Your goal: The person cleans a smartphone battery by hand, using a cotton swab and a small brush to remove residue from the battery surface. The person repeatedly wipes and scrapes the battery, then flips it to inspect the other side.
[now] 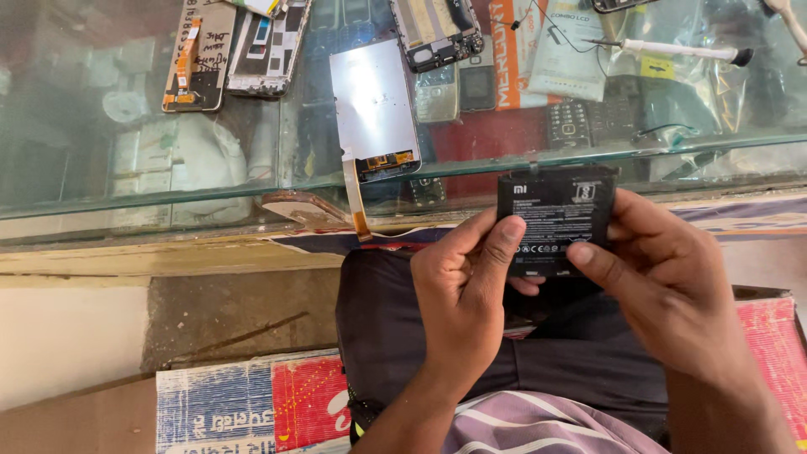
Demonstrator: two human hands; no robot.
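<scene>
Now both hands, left [458, 290] and right [664, 282], grip clenched on black white-labelled battery [555, 214].

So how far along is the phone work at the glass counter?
Done, it seems: a screen panel with its flex cable lies loose on the glass counter, beside an opened phone frame. In hand: both hands, left hand and right hand, hold a black battery. Left: the battery is in no phone yet; parts lie apart.
</scene>
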